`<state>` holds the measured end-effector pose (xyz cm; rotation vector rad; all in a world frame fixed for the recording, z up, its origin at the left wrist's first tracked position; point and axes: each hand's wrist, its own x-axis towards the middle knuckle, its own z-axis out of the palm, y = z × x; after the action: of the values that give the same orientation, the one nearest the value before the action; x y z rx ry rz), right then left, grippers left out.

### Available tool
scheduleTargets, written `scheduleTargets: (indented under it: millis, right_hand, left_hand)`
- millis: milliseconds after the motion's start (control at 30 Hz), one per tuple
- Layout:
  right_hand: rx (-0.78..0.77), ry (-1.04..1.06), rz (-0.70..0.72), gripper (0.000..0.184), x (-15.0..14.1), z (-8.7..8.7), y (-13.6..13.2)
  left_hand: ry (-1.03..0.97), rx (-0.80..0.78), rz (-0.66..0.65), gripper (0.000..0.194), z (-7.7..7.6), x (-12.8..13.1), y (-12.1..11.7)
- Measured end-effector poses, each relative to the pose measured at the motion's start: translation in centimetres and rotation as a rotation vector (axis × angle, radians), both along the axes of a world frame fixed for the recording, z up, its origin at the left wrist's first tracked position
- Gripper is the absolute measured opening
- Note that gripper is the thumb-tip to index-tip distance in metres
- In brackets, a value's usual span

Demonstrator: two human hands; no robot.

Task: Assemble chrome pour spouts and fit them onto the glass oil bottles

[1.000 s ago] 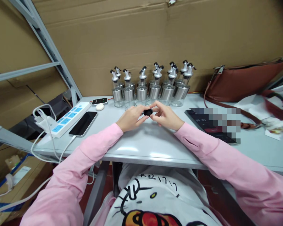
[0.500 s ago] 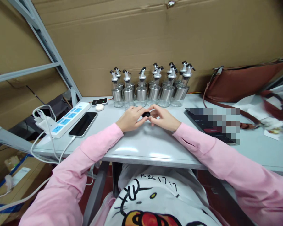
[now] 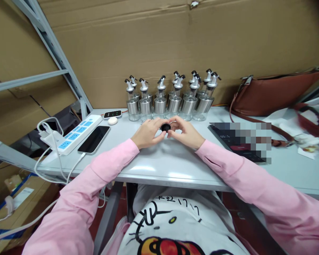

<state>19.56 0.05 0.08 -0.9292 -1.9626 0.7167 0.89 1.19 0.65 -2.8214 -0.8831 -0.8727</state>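
Black, round and small: the cap-like piece (image 3: 166, 128) is up in our fingers over the table (image 3: 159, 159), on the near side of the bottles. Left hand (image 3: 148, 134) closed on it, thumb below and fingertips above. Right hand (image 3: 187, 132) closed on it from the other side, thumb and forefinger at its edge, fingers curled.

Change noted: half a second ago the piece showed us a flatter, narrower outline; now more of its round, hollow-looking face is tipped up toward us. Our hands have hardly shifted, so we take this as a small turn made at the fingertips. We judge the handling unfinished, as the piece is not set down.

Bottles (image 3: 160, 105) stand upright in two loose rows against the cardboard (image 3: 175, 39), glass with metal sleeves and silver-and-black pourer tops; their places look unchanged. Something clear shows behind our left hand, too hidden to name. Off to our left, the phone (image 3: 94, 140) lies beside the power strip (image 3: 79, 134); to our right, the brown bag (image 3: 273, 90).
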Motion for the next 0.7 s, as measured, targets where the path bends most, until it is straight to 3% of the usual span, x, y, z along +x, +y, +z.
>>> scheduleTargets:
  millis: [367,700]
  right_hand:
    - [-0.016,-0.025,0.033,0.026,0.11,-0.24,0.37]
    - [0.083,-0.105,0.026,0.025,0.22,-0.28,0.30]
  left_hand:
    - [-0.010,-0.104,0.002,0.035,-0.33,0.10,0.07]
    - [0.007,-0.134,-0.049,0.030,-0.35,0.03,0.00]
